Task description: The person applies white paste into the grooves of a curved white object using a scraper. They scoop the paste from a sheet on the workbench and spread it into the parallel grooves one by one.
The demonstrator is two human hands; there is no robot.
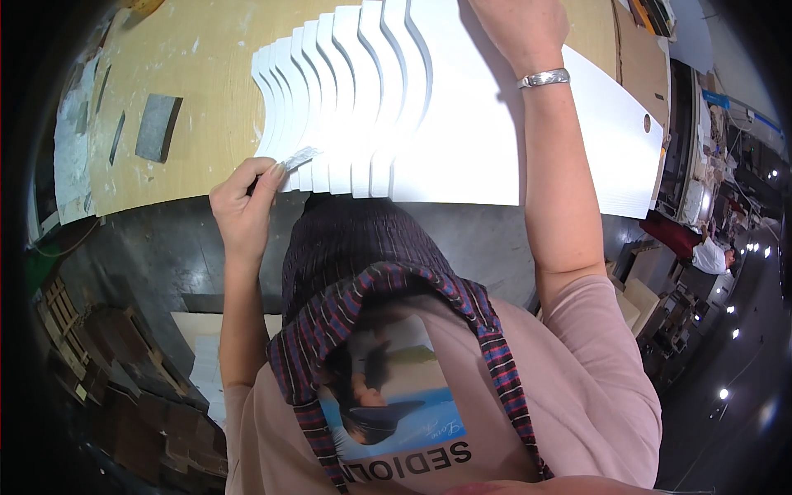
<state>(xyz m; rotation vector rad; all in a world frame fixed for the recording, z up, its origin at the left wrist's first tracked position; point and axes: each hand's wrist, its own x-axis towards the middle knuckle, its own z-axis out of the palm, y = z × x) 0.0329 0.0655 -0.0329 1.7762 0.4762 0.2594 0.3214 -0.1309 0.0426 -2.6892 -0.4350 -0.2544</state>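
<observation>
Several white panels (338,107) with wavy edges lie overlapped like a fan on the table, a broad flat white panel (470,140) to their right. My left hand (247,194) is closed, thumb against fingers, on a small crumpled silvery-white strip (301,157). The strip is over the near ends of the fanned panels; whether it touches them I cannot tell. My right hand (524,33) reaches to the far side over the broad panel, a silver bracelet (544,78) on its wrist. Its fingers run past the picture's upper edge and are hidden.
On the wooden table (206,66) at left lie a curved grey piece (158,128) and thin dark strips (117,137). Another white panel with a round hole (647,124) lies at right. Dark boards and a pallet (62,313) stand lower left. Another person (709,257) is far off at right.
</observation>
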